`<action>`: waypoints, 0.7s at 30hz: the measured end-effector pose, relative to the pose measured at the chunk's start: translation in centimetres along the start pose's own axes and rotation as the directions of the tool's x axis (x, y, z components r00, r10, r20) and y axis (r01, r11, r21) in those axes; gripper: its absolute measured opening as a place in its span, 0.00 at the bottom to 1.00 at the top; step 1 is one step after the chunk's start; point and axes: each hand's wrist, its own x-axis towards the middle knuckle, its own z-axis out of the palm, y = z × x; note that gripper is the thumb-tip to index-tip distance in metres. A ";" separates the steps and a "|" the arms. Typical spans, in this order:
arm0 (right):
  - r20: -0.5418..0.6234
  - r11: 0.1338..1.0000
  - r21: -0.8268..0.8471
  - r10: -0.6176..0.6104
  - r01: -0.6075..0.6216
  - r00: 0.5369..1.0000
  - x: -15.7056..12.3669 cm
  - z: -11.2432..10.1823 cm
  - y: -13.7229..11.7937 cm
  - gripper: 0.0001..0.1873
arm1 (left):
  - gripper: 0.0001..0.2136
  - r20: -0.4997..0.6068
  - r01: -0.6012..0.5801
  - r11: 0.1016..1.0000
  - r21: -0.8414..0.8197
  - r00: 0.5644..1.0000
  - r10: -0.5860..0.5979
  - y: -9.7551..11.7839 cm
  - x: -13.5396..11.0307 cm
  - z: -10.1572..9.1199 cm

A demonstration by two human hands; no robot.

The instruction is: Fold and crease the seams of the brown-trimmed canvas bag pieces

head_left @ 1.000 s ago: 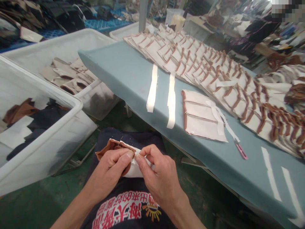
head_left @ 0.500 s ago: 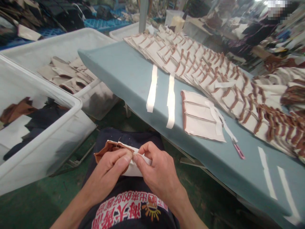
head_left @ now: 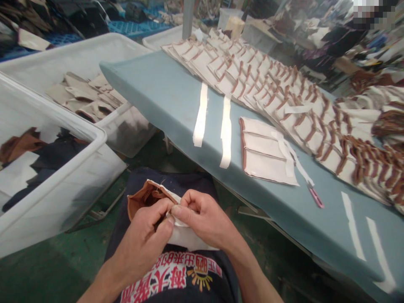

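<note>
Left hand point(head_left: 145, 230), right hand point(head_left: 206, 216), both pinching brown-white piece point(head_left: 138, 202)

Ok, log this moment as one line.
Left hand: pinching brown-and-white soft piece | Right hand: pinching same piece | Place: above dark-clothed lap | Blue-green table: pale rectangular brown-edged panel, slim pink tool

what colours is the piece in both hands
The piece is brown and white, best seen in the head view.
</note>
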 end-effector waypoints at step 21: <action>0.012 0.899 -0.067 -0.433 0.433 0.901 1.1 0.9 1.8 0.22 | 0.11 0.000 -0.114 0.989 0.097 0.993 0.114 1.0 1.2 -0.2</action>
